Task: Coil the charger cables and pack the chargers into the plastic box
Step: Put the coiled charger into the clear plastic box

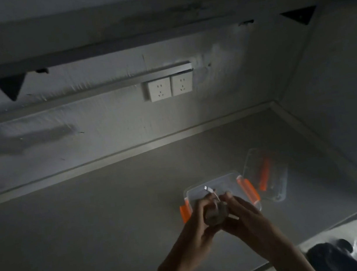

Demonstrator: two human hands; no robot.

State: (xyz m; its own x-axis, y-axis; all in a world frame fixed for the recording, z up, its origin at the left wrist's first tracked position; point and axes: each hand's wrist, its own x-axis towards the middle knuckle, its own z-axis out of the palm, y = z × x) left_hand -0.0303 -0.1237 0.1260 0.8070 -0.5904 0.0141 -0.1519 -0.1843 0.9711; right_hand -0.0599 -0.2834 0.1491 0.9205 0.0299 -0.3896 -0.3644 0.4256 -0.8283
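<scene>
A clear plastic box (223,180) with orange clips stands open on the grey counter. Just in front of it, above its near edge, my left hand (198,226) and my right hand (245,216) hold a charger (282,204) between them, a dim grey block with cable wound around it. The white cable end (209,189) with its small plug sticks up over the box. My fingers hide most of the charger. The scene is dark and slightly blurred.
The box's clear lid (268,177) with an orange clip lies to the right of the box. Two white wall sockets (170,87) sit on the back wall. A side wall closes the right. A dark object (330,256) lies below the counter's front edge.
</scene>
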